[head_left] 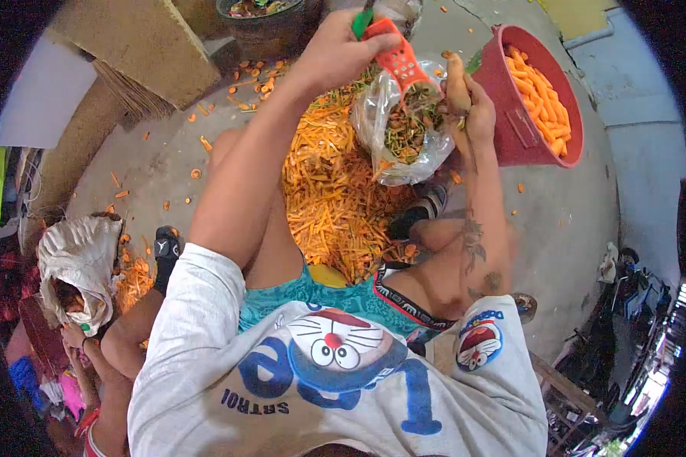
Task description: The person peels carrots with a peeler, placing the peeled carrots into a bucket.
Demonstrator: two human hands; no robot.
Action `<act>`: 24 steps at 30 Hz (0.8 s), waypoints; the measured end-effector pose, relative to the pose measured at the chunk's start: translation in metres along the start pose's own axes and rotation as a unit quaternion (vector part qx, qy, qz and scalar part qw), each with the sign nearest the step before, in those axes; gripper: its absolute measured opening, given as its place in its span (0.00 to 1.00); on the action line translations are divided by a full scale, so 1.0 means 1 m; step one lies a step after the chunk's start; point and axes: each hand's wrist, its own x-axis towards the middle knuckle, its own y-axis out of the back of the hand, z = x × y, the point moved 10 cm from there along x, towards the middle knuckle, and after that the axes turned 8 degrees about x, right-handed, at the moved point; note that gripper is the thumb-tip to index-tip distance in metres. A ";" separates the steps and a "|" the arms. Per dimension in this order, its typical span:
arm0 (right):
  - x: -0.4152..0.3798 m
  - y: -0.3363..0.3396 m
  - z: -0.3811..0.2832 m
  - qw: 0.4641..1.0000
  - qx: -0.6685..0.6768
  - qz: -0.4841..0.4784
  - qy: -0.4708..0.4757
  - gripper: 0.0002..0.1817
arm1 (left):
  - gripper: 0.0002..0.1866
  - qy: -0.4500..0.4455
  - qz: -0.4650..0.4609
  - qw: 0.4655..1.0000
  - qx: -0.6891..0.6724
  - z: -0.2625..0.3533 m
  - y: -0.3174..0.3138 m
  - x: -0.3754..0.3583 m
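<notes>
The left hand (335, 53), upper centre of the frame, is closed around the handle of an orange peeler (400, 57). The right hand (480, 110), just right of it, grips a carrot (457, 87) held upright over an open plastic bag (408, 129) of trimmings. The step in hand appears to be peeling. Keep the blade flat on the carrot and draw it in long, light strokes away from the gripping fingers. Rotate the carrot slightly after each stroke so no strip of skin remains. Hold the work above the bag or the peelings pile (335, 198) on the floor at centre frame, so waste does not fall into the red bucket (522, 129) of peeled carrots at upper right. Another person's hand (72, 335) works at lower left beside a sack (76, 266).
</notes>
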 end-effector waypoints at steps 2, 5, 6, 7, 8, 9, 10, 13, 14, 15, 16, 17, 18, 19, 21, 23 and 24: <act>-0.023 -0.019 -0.006 1.000 0.007 -0.022 -0.016 0.20 | 0.09 0.103 -0.003 0.987 -0.124 -0.013 -0.014 -0.001; -0.053 -0.037 -0.001 0.999 0.028 -0.009 -0.037 0.22 | 0.09 0.066 0.017 0.986 -0.154 -0.001 -0.042 -0.002; -0.061 -0.033 0.002 0.999 0.030 -0.010 -0.039 0.22 | 0.10 0.046 0.021 0.987 -0.151 0.005 -0.050 -0.003; -0.066 -0.032 0.008 0.996 0.066 -0.027 -0.054 0.23 | 0.09 -0.020 0.006 0.992 -0.121 0.019 -0.056 -0.004; -0.069 -0.032 0.012 0.992 0.102 -0.043 -0.068 0.23 | 0.09 -0.019 0.005 0.993 -0.120 0.016 -0.056 -0.001; -0.074 -0.030 0.011 0.991 0.105 -0.039 -0.069 0.23 | 0.09 -0.011 0.026 0.994 -0.102 0.006 -0.052 0.004; -0.082 -0.033 0.010 0.988 0.114 -0.053 -0.093 0.23 | 0.09 -0.001 0.044 0.995 -0.087 -0.004 -0.047 0.008; -0.090 -0.044 0.003 0.978 0.129 -0.095 -0.133 0.22 | 0.08 0.144 0.119 0.964 -0.191 -0.037 -0.009 0.016; -0.089 -0.042 0.000 0.979 0.129 -0.092 -0.132 0.22 | 0.09 0.156 0.118 0.961 -0.193 -0.043 -0.009 0.016; -0.088 -0.040 -0.003 0.979 0.127 -0.089 -0.132 0.23 | 0.08 0.150 0.105 0.969 -0.168 -0.038 -0.025 0.012; -0.089 -0.036 -0.004 0.980 0.128 -0.083 -0.132 0.23 | 0.10 0.146 0.090 0.975 -0.142 -0.025 -0.047 0.003; -0.092 -0.030 -0.003 0.980 0.130 -0.077 -0.130 0.23 | 0.11 0.069 0.042 0.982 -0.173 0.008 -0.071 -0.003; -0.092 -0.018 -0.005 0.991 0.083 -0.042 -0.100 0.23 | 0.11 -0.093 0.046 0.983 -0.152 0.051 -0.077 -0.009; -0.092 -0.008 -0.009 0.997 0.035 -0.007 -0.070 0.24 | 0.11 -0.038 0.020 0.990 -0.133 0.045 -0.078 -0.004; -0.097 -0.018 -0.007 0.988 0.097 -0.054 -0.104 0.23 | 0.09 0.042 0.042 0.988 -0.145 0.019 -0.056 0.002; -0.100 -0.035 -0.009 0.961 0.189 -0.144 -0.142 0.23 | 0.11 0.095 0.146 0.966 -0.191 -0.057 -0.026 0.019; -0.099 -0.033 -0.008 0.961 0.190 -0.146 -0.138 0.23 | 0.11 0.092 0.144 0.967 -0.190 -0.053 -0.029 0.017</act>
